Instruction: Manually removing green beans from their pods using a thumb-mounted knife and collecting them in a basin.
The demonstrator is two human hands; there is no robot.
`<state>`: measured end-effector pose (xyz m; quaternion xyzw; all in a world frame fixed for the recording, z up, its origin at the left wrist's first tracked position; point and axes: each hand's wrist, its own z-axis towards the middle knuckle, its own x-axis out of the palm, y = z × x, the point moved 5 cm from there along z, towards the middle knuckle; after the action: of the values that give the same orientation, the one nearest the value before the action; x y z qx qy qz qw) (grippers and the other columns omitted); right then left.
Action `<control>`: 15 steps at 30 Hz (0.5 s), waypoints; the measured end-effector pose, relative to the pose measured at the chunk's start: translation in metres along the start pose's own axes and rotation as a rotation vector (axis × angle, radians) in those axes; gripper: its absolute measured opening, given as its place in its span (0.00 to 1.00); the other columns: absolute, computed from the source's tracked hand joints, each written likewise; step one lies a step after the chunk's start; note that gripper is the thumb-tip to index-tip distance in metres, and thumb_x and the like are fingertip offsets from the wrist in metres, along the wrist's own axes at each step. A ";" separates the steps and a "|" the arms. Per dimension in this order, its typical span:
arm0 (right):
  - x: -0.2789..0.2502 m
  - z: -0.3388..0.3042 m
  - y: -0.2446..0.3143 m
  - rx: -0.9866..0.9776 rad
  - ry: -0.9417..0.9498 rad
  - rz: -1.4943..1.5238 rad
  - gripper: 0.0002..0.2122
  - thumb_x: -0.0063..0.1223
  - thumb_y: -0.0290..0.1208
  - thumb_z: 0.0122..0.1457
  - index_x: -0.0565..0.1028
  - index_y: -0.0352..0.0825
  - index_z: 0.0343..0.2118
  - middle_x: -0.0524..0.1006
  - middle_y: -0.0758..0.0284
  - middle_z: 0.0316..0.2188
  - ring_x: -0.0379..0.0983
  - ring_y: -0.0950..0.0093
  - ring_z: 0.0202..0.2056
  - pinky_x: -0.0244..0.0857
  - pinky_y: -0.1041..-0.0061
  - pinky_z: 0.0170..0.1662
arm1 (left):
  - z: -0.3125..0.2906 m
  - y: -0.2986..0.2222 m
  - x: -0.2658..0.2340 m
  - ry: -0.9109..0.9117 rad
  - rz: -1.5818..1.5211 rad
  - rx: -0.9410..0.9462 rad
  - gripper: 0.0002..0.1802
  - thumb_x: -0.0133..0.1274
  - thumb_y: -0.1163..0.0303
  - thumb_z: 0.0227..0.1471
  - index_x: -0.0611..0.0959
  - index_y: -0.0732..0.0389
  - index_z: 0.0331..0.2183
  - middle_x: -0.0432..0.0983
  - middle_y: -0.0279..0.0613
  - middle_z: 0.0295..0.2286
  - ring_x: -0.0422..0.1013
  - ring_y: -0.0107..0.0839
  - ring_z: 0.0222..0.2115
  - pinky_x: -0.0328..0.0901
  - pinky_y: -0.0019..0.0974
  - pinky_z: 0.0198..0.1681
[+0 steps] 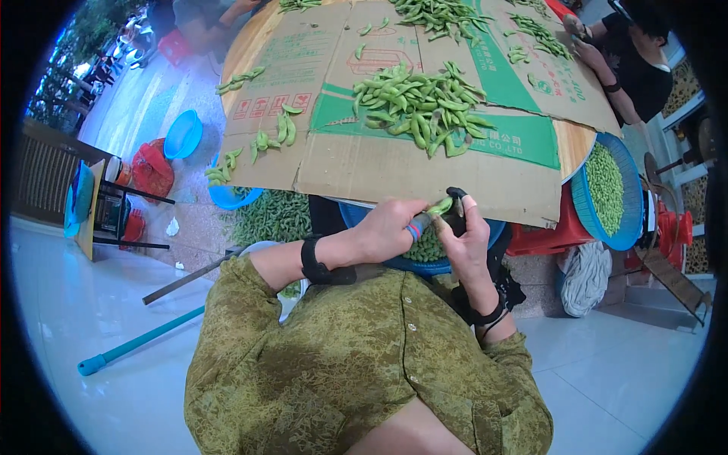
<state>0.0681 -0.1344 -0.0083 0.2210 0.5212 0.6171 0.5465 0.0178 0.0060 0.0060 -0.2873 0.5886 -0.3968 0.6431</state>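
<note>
Gripping one green pod (440, 205), both hands (394, 227) (466, 243) clear the cardboard edge (425, 199).

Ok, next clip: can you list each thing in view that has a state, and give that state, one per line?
Left hand: closed on the green pod, fingers taped.
Right hand: pinching the same pod from the other side.
Green pod: held between both hands, over the blue basin.
Blue basin: in the lap, holding shelled beans.
Pod pile: heaped loose on the cardboard.
Blue basket: filled with shelled beans.
</note>
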 end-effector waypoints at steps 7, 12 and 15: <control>0.001 0.000 0.012 -0.173 0.035 -0.210 0.15 0.56 0.18 0.43 0.67 0.27 0.36 0.68 0.59 0.23 0.68 0.64 0.23 0.63 0.71 0.27 | -0.005 -0.005 0.005 0.050 0.016 -0.032 0.11 0.48 0.77 0.48 0.77 0.66 0.37 0.73 0.58 0.27 0.72 0.54 0.30 0.66 0.41 0.32; 0.005 -0.007 0.007 -0.164 0.089 -0.219 0.15 0.50 0.15 0.41 0.66 0.27 0.35 0.67 0.56 0.24 0.67 0.59 0.24 0.63 0.68 0.27 | -0.014 -0.017 0.004 0.089 -0.022 -0.018 0.13 0.46 0.80 0.41 0.76 0.69 0.34 0.72 0.63 0.26 0.70 0.60 0.30 0.65 0.50 0.32; 0.008 -0.011 0.005 -0.173 0.096 -0.169 0.14 0.51 0.15 0.40 0.66 0.28 0.34 0.66 0.56 0.23 0.67 0.58 0.24 0.62 0.67 0.26 | -0.021 -0.018 0.003 0.080 -0.039 -0.046 0.11 0.47 0.79 0.41 0.76 0.69 0.32 0.72 0.62 0.25 0.70 0.59 0.30 0.65 0.51 0.31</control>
<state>0.0543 -0.1306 -0.0099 0.0987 0.5084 0.6213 0.5880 -0.0056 -0.0034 0.0165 -0.2975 0.6171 -0.4068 0.6043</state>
